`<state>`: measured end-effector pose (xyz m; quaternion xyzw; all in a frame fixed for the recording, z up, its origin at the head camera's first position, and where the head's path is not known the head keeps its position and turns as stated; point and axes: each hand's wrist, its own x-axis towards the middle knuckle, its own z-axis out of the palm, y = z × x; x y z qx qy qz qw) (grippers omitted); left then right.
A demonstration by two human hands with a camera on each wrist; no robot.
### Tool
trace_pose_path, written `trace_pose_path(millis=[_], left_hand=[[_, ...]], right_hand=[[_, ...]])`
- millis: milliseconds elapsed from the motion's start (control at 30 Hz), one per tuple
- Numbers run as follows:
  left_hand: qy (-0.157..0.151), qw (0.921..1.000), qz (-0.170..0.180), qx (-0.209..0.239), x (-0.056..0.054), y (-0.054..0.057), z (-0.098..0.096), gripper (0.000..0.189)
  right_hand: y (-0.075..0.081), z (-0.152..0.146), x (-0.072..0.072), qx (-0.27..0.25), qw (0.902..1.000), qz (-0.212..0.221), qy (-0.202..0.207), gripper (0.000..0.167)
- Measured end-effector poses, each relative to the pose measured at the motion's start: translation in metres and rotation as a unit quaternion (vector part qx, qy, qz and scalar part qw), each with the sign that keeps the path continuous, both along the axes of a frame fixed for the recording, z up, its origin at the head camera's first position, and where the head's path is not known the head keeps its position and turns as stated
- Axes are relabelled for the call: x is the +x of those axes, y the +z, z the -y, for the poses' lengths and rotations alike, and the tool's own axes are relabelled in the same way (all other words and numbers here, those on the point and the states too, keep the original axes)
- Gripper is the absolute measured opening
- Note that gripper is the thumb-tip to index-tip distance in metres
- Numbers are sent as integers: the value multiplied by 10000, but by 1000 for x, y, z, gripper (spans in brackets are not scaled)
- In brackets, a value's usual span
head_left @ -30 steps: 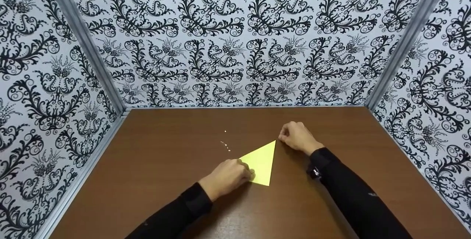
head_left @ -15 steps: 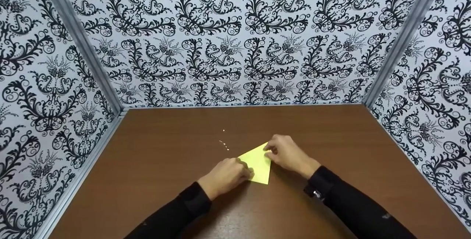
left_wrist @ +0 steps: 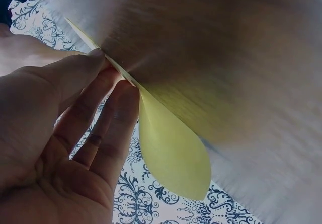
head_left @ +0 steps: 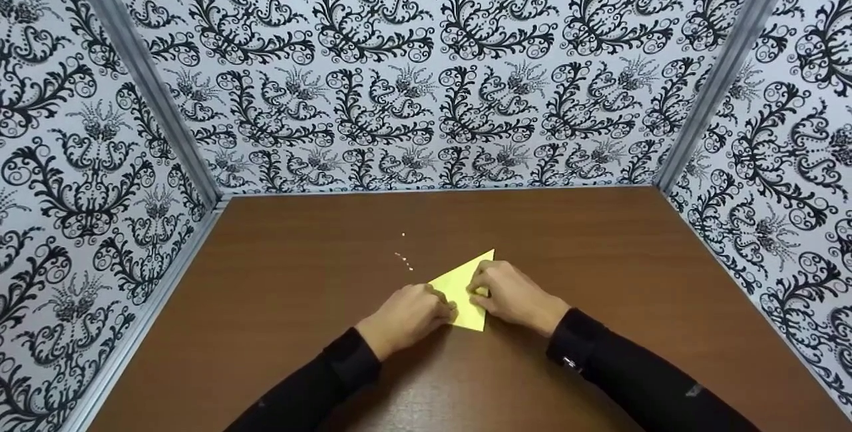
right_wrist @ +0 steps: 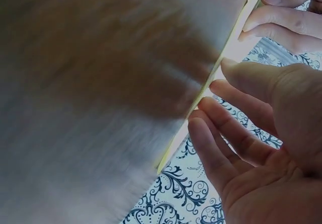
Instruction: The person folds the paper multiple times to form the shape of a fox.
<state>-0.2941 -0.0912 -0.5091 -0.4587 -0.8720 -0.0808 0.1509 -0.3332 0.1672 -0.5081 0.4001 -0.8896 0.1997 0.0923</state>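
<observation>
A folded piece of yellow paper [head_left: 459, 282] lies on the wooden table between both hands, one pointed corner toward the back right. My left hand [head_left: 409, 315] covers its left part and pinches it; in the left wrist view, the thumb [left_wrist: 83, 68] and fingertips meet at the paper's edge, while a loose layer of the yellow paper [left_wrist: 173, 156] bows outward in a curve. At the right edge, my right hand [head_left: 516, 292] grips the paper with thumb and bent fingers. The right wrist view shows that paper [right_wrist: 235, 48] nearly edge-on, fingertips lined up along it.
Several tiny pale specks [head_left: 405, 259] are scattered on the brown table [head_left: 286, 265] behind the left hand. Walls with a black-and-white scroll pattern [head_left: 386, 106] enclose the table at the back and both sides, with grey metal posts [head_left: 722, 79] at the corners.
My right hand has come from beyond the paper's far corner, leftward and toward me, down its right edge, and grips it there. My left hand stays in place on the paper.
</observation>
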Motion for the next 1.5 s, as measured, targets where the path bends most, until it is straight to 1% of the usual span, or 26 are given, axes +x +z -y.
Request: trace_pose_path(millis=[133,233,400,567,633,700,767,833,933,1067,1167,1267,1400,1500], left_hand=[[-11,9999,102,88,0,-1,1,32],[20,9999,122,76,0,0,1,32],[-43,9998,187,21,-1,1,2,28],[-74,9987,503,22,-3,1,7,21],[-78,9972,735,110,-5,3,9,20],[-67,9959,877,213,-7,6,11,22],[-23,9953,908,334,-10,10,12,24],[94,9950,879,466,-15,14,13,21],[336,9939,830,646,-24,20,13,8],[544,9904,1016,767,-39,29,9,9],[559,9907,1057,651,-49,33,3,10],[525,9934,955,356,-55,33,-3,14],[465,9962,727,-149,-58,27,-7,28],[436,9970,565,-291,-59,23,-8,32]], right_hand=[[2,1,-1,82,9999,58,81,11],[5,2,-2,64,9999,35,131,12],[7,2,-2,71,9999,88,68,14],[5,2,-2,82,9998,182,2,14],[4,1,-2,20,9997,248,38,15],[3,1,-2,-47,9996,276,74,15],[3,0,-2,-139,9993,323,114,16],[3,-1,-2,-190,9992,329,140,16],[4,0,-3,-230,9992,289,145,15],[4,1,-4,-240,9993,255,140,15],[4,1,-4,-261,9993,211,150,16],[3,1,-4,-311,9992,141,190,18],[3,1,-4,-310,9992,143,209,17],[4,1,-4,-248,9994,135,186,16]])
